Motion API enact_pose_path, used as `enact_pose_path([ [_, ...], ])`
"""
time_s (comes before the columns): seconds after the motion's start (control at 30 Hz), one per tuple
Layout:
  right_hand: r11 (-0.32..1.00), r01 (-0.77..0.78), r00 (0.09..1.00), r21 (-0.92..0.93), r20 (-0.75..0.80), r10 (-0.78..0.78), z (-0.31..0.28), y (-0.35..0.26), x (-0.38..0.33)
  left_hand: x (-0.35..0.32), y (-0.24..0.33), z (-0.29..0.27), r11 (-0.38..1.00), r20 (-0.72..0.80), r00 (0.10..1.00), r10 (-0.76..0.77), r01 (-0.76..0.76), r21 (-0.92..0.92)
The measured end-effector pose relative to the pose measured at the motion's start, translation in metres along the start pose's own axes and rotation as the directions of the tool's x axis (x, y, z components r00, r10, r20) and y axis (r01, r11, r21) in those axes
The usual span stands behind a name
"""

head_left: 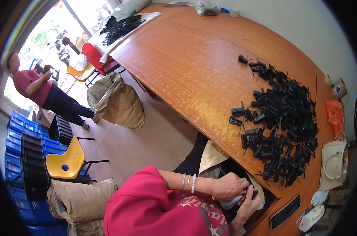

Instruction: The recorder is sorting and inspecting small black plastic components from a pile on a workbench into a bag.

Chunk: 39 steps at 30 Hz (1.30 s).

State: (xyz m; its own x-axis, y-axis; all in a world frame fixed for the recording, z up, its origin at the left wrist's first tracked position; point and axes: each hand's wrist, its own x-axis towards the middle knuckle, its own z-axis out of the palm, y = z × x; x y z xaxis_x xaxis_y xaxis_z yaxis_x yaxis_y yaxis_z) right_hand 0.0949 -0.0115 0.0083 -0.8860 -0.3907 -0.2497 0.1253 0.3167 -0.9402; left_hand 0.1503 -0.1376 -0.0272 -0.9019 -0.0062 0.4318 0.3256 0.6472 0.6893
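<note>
My left hand (229,186), with bangles and a pale bead bracelet at the wrist, is closed with its fingertips pinched together. Right below it, my right hand (246,205) grips a small black plastic part (255,193), mostly covered by the fingers. Both hands meet over an open paper sack (210,159) at the table's near edge. What exactly the left fingertips pinch is hard to see, but they are at the same part. Beside them on the wooden table (178,78) lies a large heap of similar black plastic parts (280,122) with thin stems.
A phone (284,211), a cream handbag (332,165) and an orange-red plastic bag (335,118) lie along the right edge. Left are a brown sack (121,104), a yellow chair (68,160), blue crates (19,165) and a standing person (36,86). More black pieces (121,28) lie at the far end.
</note>
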Motion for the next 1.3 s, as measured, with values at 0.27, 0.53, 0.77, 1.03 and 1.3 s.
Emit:
enact_pose_path([
  [0.27, 0.976, 0.183, 0.983, -0.121, 0.008, -0.183, -0.008, 0.006, 0.000, 0.018, -0.038, -0.076, 0.986, -0.313, 0.936, -0.159, 0.163, -0.013],
  [0.53, 0.940, 0.289, 0.956, -0.181, 0.109, -0.273, -0.004, 0.013, -0.008, 0.041, -0.097, -0.114, 0.785, -0.432, 0.873, -0.226, 0.426, 0.451],
  [0.77, 0.941, 0.280, 0.954, -0.189, 0.165, -0.251, -0.002, 0.015, -0.008, 0.015, -0.086, -0.122, 0.800, -0.289, 0.927, -0.241, 0.358, 0.482],
  [1.03, 0.983, 0.140, 0.975, 0.121, 0.154, -0.158, 0.014, -0.003, -0.011, 0.005, -0.069, -0.114, 0.836, -0.638, 0.719, -0.276, 0.507, 0.209],
  [1.3, 0.759, -0.100, 0.932, 0.643, 0.328, -0.156, 0.007, 0.013, -0.006, -0.003, 0.010, -0.056, 0.857, -0.103, 0.981, -0.161, 0.087, -0.508],
])
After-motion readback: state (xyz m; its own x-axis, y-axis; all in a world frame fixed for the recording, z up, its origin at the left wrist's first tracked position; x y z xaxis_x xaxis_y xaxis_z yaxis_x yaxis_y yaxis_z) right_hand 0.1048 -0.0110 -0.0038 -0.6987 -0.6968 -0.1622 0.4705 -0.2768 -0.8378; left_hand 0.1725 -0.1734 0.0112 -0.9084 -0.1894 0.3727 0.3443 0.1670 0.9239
